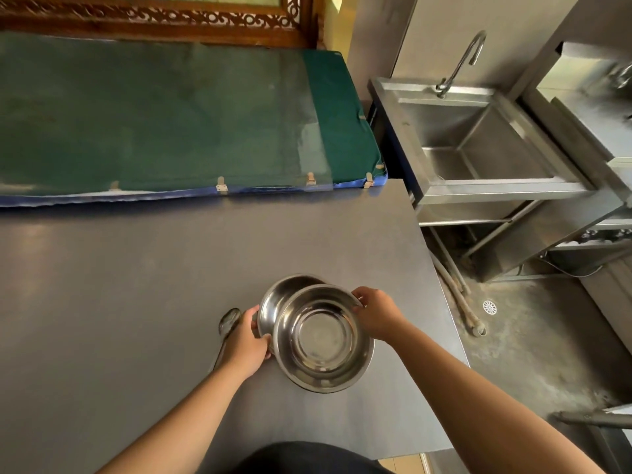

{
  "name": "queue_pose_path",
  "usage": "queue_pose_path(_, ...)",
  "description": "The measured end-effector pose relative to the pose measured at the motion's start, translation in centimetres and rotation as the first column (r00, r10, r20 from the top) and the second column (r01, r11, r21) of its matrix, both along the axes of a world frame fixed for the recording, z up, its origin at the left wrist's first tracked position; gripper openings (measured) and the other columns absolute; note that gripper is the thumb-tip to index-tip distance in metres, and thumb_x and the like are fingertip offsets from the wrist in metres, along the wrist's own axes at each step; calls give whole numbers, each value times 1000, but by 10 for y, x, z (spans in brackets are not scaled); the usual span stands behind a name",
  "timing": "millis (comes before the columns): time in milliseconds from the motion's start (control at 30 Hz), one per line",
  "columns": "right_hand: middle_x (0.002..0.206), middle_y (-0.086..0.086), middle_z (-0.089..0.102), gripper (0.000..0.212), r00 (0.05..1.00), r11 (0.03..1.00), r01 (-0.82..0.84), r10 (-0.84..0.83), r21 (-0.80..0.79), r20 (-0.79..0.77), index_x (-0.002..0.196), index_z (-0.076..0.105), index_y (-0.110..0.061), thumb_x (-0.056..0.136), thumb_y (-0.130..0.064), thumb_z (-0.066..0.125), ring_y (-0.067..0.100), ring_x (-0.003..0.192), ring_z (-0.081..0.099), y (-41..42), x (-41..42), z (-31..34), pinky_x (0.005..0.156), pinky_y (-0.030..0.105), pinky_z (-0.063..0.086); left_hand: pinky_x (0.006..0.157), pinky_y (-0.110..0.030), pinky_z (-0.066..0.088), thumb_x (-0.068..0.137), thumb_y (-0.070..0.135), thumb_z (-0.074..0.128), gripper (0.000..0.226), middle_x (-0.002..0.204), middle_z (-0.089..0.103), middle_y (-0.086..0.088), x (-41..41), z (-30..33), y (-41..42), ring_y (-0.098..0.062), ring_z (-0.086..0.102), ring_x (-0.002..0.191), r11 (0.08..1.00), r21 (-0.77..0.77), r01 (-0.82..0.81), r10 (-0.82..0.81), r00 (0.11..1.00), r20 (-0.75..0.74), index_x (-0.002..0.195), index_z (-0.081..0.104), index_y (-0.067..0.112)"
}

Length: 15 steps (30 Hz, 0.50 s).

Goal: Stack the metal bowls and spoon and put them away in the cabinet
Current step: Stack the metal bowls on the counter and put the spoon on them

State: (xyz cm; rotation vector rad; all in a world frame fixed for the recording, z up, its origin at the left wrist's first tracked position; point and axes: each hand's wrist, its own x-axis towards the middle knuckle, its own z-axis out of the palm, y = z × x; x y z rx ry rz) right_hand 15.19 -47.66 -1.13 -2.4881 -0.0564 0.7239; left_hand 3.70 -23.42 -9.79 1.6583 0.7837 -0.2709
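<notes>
Held above the grey worktop (136, 285): upper metal bowl (323, 338), tilted, half-nested in lower bowl (278, 297); left hand (246, 340) and right hand (374, 313) pinched on opposite rims; spoon (228, 321) lay beside left hand; likely light, stiff, slippery steel; best gripped by rolled rims.

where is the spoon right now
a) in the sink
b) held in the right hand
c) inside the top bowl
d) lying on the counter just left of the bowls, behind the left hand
d: the spoon lies on the grey counter to the left of the bowls, its handle partly hidden by the left hand, while the top bowl holds nothing and the right hand grips only the bowl's rim.
</notes>
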Motion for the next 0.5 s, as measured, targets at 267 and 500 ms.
queue_pose_path(267,90,2,72,21,990,987,137,-135,81,-26,103,69,-18,87,-24,58,23,80,64,14,-3,-14,67,27,47,64,-35,61,100,25,48,34,99,70,-3,-11,5,-5,-27,72,86,996,70,-56,58,998,-37,132,56,29)
queue_pose_path(500,101,5,72,25,985,982,170,-171,83,8,108,68,-18,88,-15,53,28,92,65,27,-2,-24,78,33,53,99,-48,53,104,36,33,42,121,70,-9,-20,14,-4,-29,65,112,967,232,102,-92,994,-52,138,56,24)
